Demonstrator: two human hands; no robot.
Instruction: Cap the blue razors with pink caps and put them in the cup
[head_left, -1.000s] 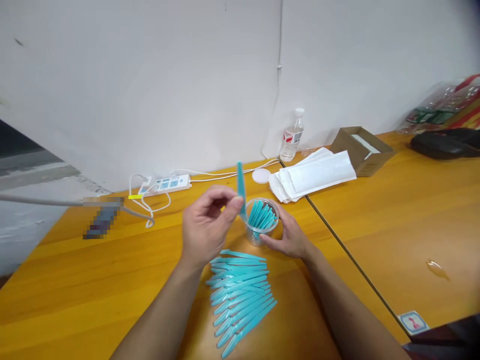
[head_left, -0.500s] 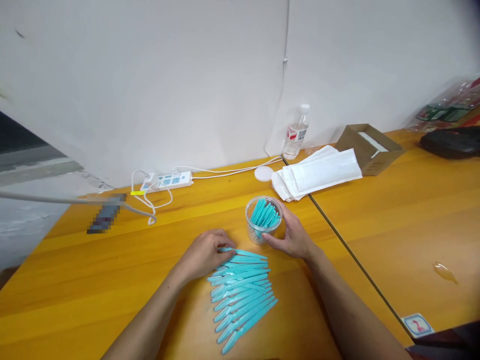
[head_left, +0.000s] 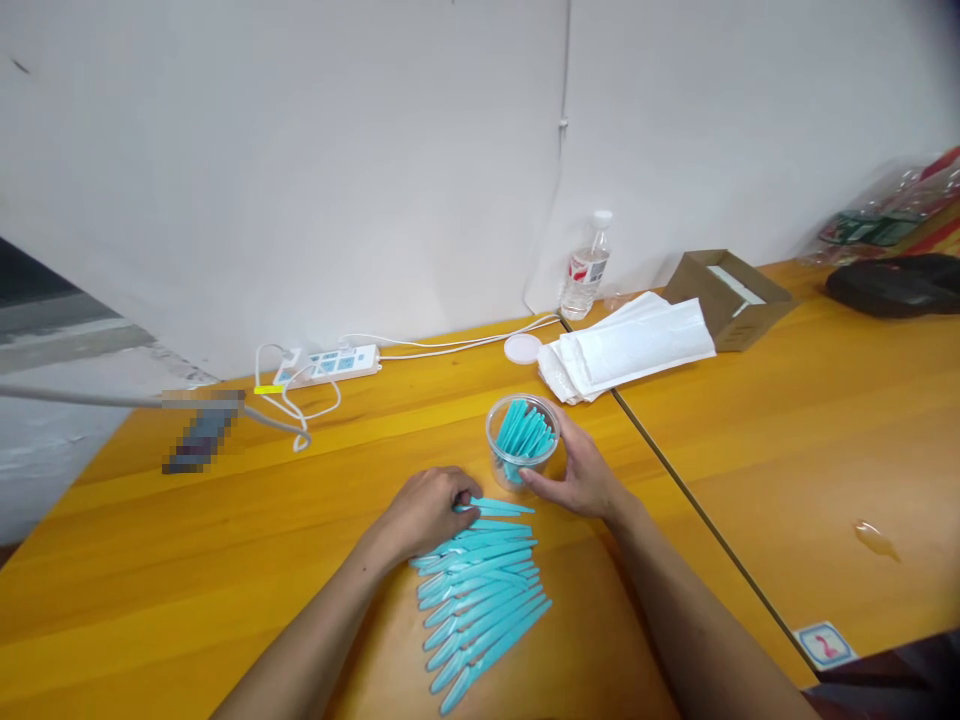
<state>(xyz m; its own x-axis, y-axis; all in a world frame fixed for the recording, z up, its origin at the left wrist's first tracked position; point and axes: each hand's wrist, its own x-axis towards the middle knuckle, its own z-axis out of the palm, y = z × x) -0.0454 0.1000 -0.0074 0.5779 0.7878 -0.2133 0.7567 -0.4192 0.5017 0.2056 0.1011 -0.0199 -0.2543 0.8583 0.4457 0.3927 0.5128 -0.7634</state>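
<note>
Several turquoise eyebrow razors (head_left: 487, 610) with clear-capped heads lie fanned out in a row on the table, heads to the left. My left hand (head_left: 429, 508) is closed at the far end of the row, its fingers pinching the head ends of the topmost razors (head_left: 504, 507); their thin handles point right. Just beyond them stands a clear round plastic jar (head_left: 504, 468) without its lid, packed with upright turquoise razors (head_left: 525, 430). My right hand (head_left: 581, 472) wraps round the jar's right side, with the thumb at the front.
A white round lid (head_left: 523, 348) lies behind the jar. White padded envelopes (head_left: 637, 345), a water bottle (head_left: 586, 270) and an open cardboard box (head_left: 731, 300) stand to the right by the wall. A power strip (head_left: 330, 362) with cables sits at the back left. Some liquid (head_left: 876, 540) is spilled at right.
My left hand has moved slightly right, sliding the topmost razors a little apart from the rest of the row. My right hand stays on the jar.
</note>
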